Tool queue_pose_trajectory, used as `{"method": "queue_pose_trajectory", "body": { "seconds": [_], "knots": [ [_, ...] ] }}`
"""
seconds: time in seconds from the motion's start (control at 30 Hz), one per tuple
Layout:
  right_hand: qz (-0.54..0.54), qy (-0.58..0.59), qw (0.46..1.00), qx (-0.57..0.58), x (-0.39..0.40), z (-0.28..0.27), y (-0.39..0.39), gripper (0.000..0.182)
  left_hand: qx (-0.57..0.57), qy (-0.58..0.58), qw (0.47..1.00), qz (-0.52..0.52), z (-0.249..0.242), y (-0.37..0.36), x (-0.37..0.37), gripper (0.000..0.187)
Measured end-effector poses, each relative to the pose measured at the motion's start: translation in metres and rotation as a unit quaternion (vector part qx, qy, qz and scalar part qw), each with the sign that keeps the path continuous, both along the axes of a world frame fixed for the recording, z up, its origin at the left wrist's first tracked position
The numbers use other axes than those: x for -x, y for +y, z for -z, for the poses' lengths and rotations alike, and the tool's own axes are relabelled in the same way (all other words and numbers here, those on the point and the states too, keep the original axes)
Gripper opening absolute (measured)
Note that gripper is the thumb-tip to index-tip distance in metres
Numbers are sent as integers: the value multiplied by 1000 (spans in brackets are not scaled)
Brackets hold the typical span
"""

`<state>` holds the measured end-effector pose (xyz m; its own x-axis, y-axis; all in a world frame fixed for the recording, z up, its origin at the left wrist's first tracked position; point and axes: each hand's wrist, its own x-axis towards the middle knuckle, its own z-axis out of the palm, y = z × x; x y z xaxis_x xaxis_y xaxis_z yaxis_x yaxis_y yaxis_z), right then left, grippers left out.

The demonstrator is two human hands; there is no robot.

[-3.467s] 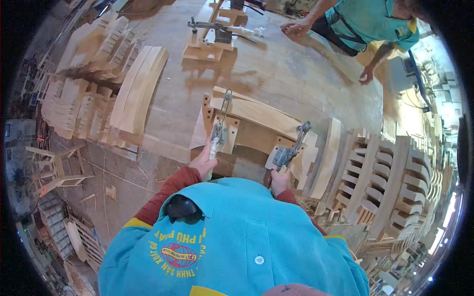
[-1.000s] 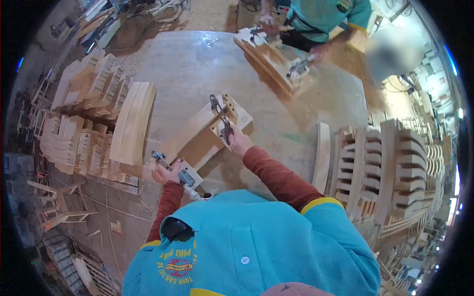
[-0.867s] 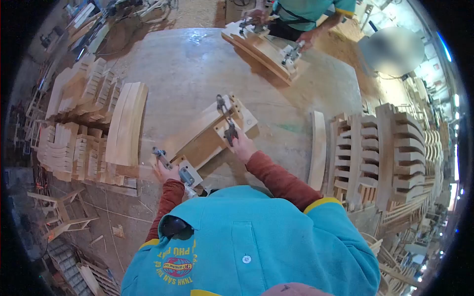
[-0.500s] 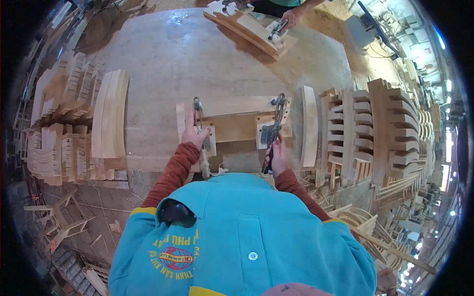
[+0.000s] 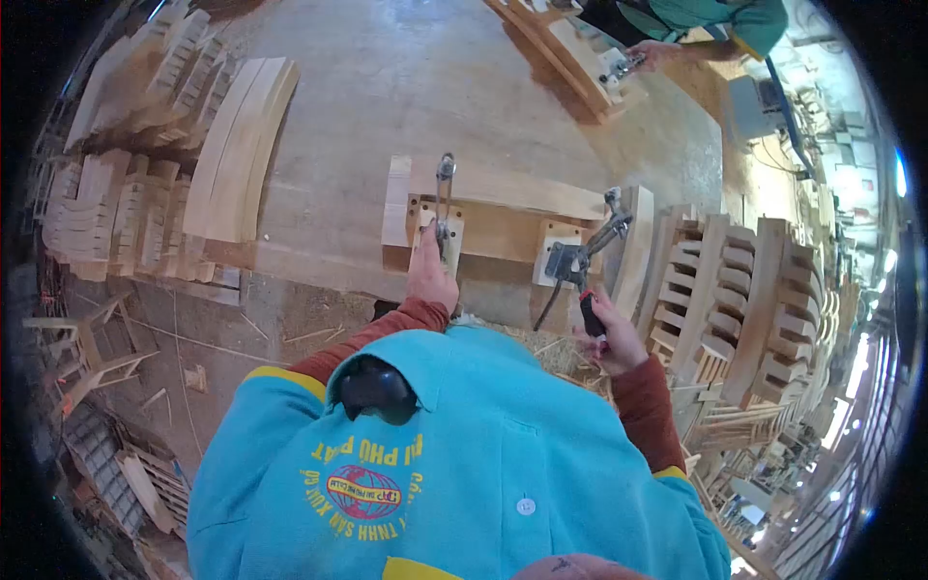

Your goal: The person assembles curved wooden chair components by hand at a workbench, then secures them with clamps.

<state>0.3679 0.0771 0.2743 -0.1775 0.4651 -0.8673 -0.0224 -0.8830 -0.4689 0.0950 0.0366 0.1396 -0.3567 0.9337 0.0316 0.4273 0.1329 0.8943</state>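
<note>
A wooden jig (image 5: 493,232) lies on the table in front of me, with a pale wood board (image 5: 527,193) along its far side. My left hand (image 5: 432,275) is closed at the near end of the left toggle clamp (image 5: 445,198), whose handle it covers. On the right, my right hand (image 5: 619,333) grips the red-and-black handle of the other toggle clamp (image 5: 580,259). That clamp's arm slants up over the board's right end. Both clamps are mounted on light, drilled plates.
Curved wood pieces (image 5: 242,150) lie at left beside stacked notched parts (image 5: 116,208). More slotted stacks (image 5: 715,300) stand at right, next to a single strip (image 5: 633,242). Across the table (image 5: 387,87), a co-worker's hand (image 5: 657,53) touches a similar jig (image 5: 570,53).
My view has turned, shifting the scene. The right clamp's handle has swung outward to the right with my right hand. My left hand sits lower against its clamp.
</note>
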Motion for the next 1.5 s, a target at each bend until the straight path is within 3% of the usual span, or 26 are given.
{"method": "queue_pose_trajectory", "body": {
  "seconds": [0.03, 0.1, 0.17, 0.2, 0.27, 0.3, 0.37, 0.4, 0.43, 0.5, 0.57, 0.6, 0.73, 0.87, 0.97, 1.07, 1.17, 1.27, 1.37, 1.43, 1.5],
  "knots": [
    [-146, -92, 984, -42, 13, -31, 2, 48, 5, -3, 1000, 5, 1, 0, 2, 68],
    [-427, -262, 858, -113, 39, -90, 5, 52, -60, 22, 998, 9, 12, -2, 13, 60],
    [-291, -115, 924, -220, 46, -97, 6, 46, -109, 59, 992, 17, 10, -3, 37, 57],
    [-210, -41, 938, -273, 50, -96, 7, 43, -116, 12, 992, -42, 12, -1, 40, 52],
    [-220, -6, 942, -253, 81, -44, 6, 32, -72, 25, 986, -147, 33, 14, 46, 52],
    [-225, -49, 944, -235, 96, 3, -1, 28, -52, 32, 978, -200, 47, 25, 48, 52],
    [-297, 4, 943, -147, 125, 87, -20, 30, -38, 63, 975, -210, 65, 37, 43, 52],
    [-273, 26, 959, -69, 156, 82, -24, 35, -20, 71, 975, -211, 66, 42, 40, 52],
    [-284, 58, 956, -46, 165, 116, -30, 39, -2, 79, 975, -209, 67, 48, 36, 53],
    [-206, 78, 970, -107, 187, 133, -40, 40, 29, 94, 972, -213, 84, 53, 30, 53],
    [-115, 113, 985, -54, 197, 137, -44, 41, 49, 110, 971, -208, 92, 55, 31, 53],
    [-95, 73, 990, -75, 206, 118, -43, 42, 55, 117, 971, -201, 92, 54, 31, 52],
    [-141, -74, 986, -54, 215, 136, -47, 43, 74, 132, 974, -171, 93, 53, 33, 52],
    [-132, -65, 986, -83, 214, 158, -48, 43, 84, 145, 970, -174, 83, 57, 34, 53],
    [-98, 3, 995, 2, 220, 104, -37, 42, 92, 172, 965, -176, 91, 55, 35, 53],
    [-76, 42, 996, -10, 211, 136, -44, 43, 81, 159, 966, -187, 92, 61, 33, 53],
    [-84, 17, 996, -38, 212, 120, -43, 45, 84, 184, 961, -190, 94, 53, 33, 54],
    [-104, -66, 989, -87, 213, 140, -48, 55, 77, 206, 957, -187, 102, 55, 29, 54],
    [-113, -67, 991, -23, 217, 124, -50, 53, 86, 217, 956, -180, 102, 48, 33, 55],
    [-109, -55, 989, 84, 211, 74, -44, 52, 72, 202, 962, -169, 111, 55, 33, 56],
    [-100, -13, 989, 110, 208, 39, -34, 52, 97, 173, 967, -160, 92, 37, 28, 59]
  ]
}}
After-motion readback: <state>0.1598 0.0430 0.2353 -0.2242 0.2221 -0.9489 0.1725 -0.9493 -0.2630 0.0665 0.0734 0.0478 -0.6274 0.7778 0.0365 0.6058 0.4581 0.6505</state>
